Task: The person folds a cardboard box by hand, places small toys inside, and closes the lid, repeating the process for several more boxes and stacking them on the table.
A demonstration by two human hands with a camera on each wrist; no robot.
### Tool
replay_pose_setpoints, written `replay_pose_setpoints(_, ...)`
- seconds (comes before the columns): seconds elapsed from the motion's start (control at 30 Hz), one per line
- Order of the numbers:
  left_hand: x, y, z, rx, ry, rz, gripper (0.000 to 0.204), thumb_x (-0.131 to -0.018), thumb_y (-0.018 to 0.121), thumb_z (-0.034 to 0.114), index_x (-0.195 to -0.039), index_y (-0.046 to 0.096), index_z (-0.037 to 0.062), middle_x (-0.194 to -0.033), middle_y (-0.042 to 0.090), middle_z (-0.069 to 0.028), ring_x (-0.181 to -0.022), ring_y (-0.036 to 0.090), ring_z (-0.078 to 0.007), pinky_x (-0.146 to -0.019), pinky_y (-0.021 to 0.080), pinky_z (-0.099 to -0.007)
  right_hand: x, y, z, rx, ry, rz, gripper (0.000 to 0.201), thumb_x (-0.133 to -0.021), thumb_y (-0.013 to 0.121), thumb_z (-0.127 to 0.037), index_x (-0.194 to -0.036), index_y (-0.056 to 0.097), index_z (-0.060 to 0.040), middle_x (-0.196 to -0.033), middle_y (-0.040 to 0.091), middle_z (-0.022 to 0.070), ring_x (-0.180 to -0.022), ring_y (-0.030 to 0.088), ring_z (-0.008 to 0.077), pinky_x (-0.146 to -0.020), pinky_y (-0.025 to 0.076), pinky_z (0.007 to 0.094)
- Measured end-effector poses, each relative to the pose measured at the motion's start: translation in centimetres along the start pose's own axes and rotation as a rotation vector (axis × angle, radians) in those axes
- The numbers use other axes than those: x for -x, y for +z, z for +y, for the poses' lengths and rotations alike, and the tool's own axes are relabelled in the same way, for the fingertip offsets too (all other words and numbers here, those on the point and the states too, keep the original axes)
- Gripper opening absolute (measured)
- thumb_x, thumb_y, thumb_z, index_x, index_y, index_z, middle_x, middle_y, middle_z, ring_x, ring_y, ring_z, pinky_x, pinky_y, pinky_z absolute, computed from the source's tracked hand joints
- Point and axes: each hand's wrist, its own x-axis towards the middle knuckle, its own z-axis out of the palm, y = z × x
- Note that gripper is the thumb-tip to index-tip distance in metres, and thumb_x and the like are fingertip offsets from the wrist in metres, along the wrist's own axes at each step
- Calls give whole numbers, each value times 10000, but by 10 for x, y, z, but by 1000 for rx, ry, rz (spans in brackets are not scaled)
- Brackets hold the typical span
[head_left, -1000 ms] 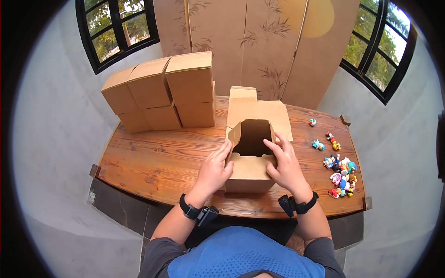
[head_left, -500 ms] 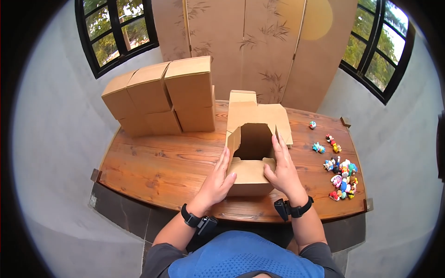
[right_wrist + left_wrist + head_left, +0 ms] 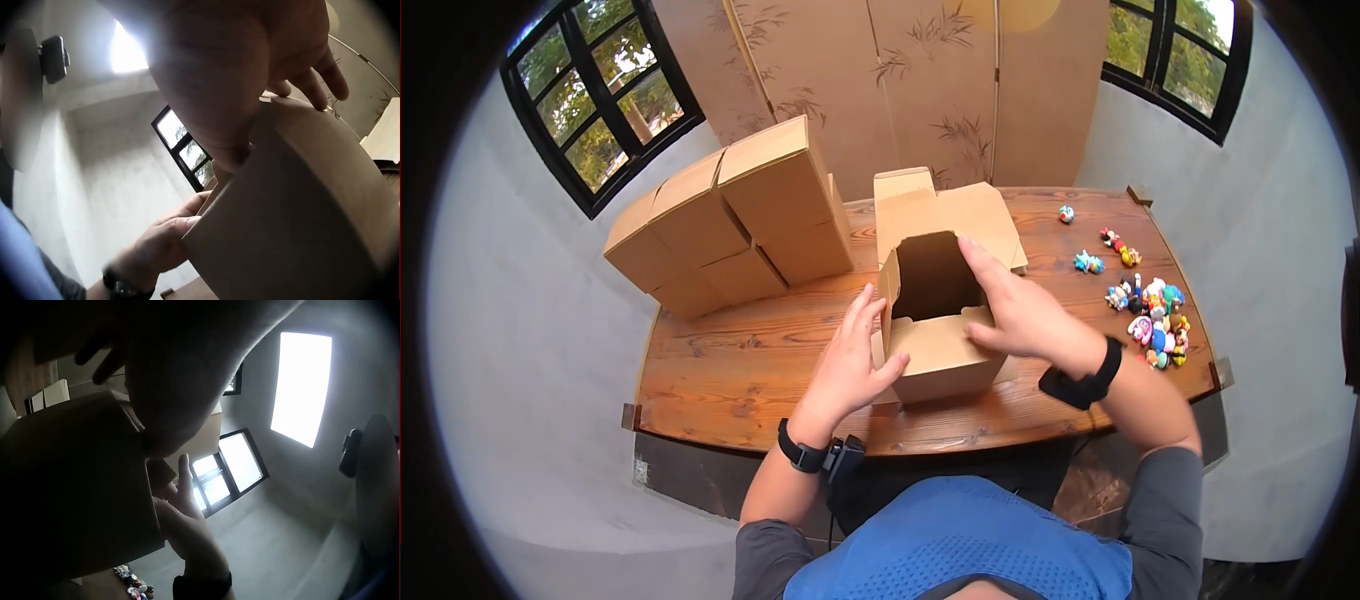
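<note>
An open-topped cardboard box (image 3: 948,378) stands upright on the table in front of me, its dark inside showing and a front flap folded inward. My left hand (image 3: 840,365) lies along its left side with fingers extended, thumb near the front left corner. On the other side, my right hand (image 3: 1025,310) reaches over the right wall, fingers stretched along its top edge and thumb over the front flap. The right wrist view shows the right fingers (image 3: 306,87) at the box's edge. Behind the box lies a flat, unfolded cardboard piece (image 3: 980,220).
Several closed cardboard boxes (image 3: 735,225) are stacked in two layers at the back left. Small colourful toy figures (image 3: 1160,310) lie grouped on the right of the wooden table (image 3: 730,370). A folding screen (image 3: 920,90) stands behind the table.
My head view has turned and shifted. The right hand has moved farther along the right wall, its forearm now coming in from the right. The left fingers have eased slightly off the left side.
</note>
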Motion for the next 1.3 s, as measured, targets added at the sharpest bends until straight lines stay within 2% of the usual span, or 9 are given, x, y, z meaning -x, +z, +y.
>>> replay_pose_setpoints(0.17, -12, -3, 1, -78, -8, -24, 737, -830, 738, 319, -1420, 418, 14, -1548, 329, -255, -1400, 397, -391, -1144, 359, -437, -31, -37, 0, 105, 76, -279, 825, -846, 726, -280, -1506, 305, -21, -1521, 367, 237, -1266, 530, 388, -1025, 483, 423)
replay_pose_setpoints(0.23, -16, -2, 3, -64, 0, -1, 772, -834, 744, 317, -1442, 391, -2, -1550, 330, -253, -1419, 372, -384, -1163, 327, -426, -44, -51, -14, 222, 164, -520, 758, -848, 722, -310, -1465, 389, -19, -1525, 362, 239, -1221, 567, 391, -1008, 495, 428)
replay_pose_setpoints(0.57, -2, 34, -11, 21, 59, 2, 831, -952, 610, 230, -1547, 117, -73, -1604, 181, -283, -1503, 189, -380, -1219, 195, -393, -73, -44, -14, 275, 123, -492, 762, -830, 734, -360, -1470, 423, -87, -1505, 397, 225, -1210, 579, 391, -1004, 496, 440)
replay_pose_setpoints(0.97, 3, 42, -15, 85, 51, 57, 757, -979, 542, 258, -1558, 155, -35, -1613, 169, -276, -1499, 195, -400, -1206, 211, -425, -69, -41, 1, 266, -3, -456, 665, -843, 698, -136, -1445, 421, -81, -1369, 504, 145, -1053, 649, 349, -910, 526, 439)
replay_pose_setpoints(1.03, 5, 37, -6, -69, 136, 266, 666, -945, 594, 333, -1502, 385, 35, -1609, 219, -241, -1478, 230, -421, -1188, 232, -489, -68, -41, 5, 201, 14, -443, 653, -843, 682, -125, -1442, 424, -81, -1384, 496, 147, -1070, 642, 354, -923, 522, 438)
replay_pose_setpoints(1.07, 4, 33, -2, -65, 134, 270, 666, -945, 594, 333, -1502, 385, 35, -1609, 219, -241, -1478, 230, -421, -1188, 232, -489, -67, -42, 6, 205, 13, -446, 653, -843, 682, -125, -1442, 424, -81, -1384, 496, 147, -1070, 642, 354, -923, 522, 438)
replay_pose_setpoints(1.13, -3, 23, 4, -360, 360, 217, 539, -904, 628, 439, -1325, 611, 102, -1601, 263, -205, -1468, 233, -426, -1169, 236, -552, -64, -40, 9, 215, -22, -405, 647, -842, 672, -119, -1439, 427, -82, -1404, 484, 150, -1081, 637, 349, -935, 519, 435)
replay_pose_setpoints(1.23, -12, 21, 11, -404, 316, 138, 498, -894, 611, 522, -1166, 705, 116, -1601, 273, -187, -1479, 203, -416, -1160, 232, -585, -65, -36, 16, 214, -19, -407, 652, -834, 669, -115, -1439, 427, -84, -1423, 470, 157, -1088, 631, 347, -942, 517, 431)
replay_pose_setpoints(1.3, -16, 25, 10, -441, 302, 140, 592, -882, 600, 573, -1236, 675, 104, -1601, 268, -191, -1484, 186, -415, -1160, 230, -592, -65, -40, 12, 201, -7, -423, 657, -829, 668, -110, -1439, 427, -83, -1426, 467, 161, -1087, 631, 346, -943, 517, 430)
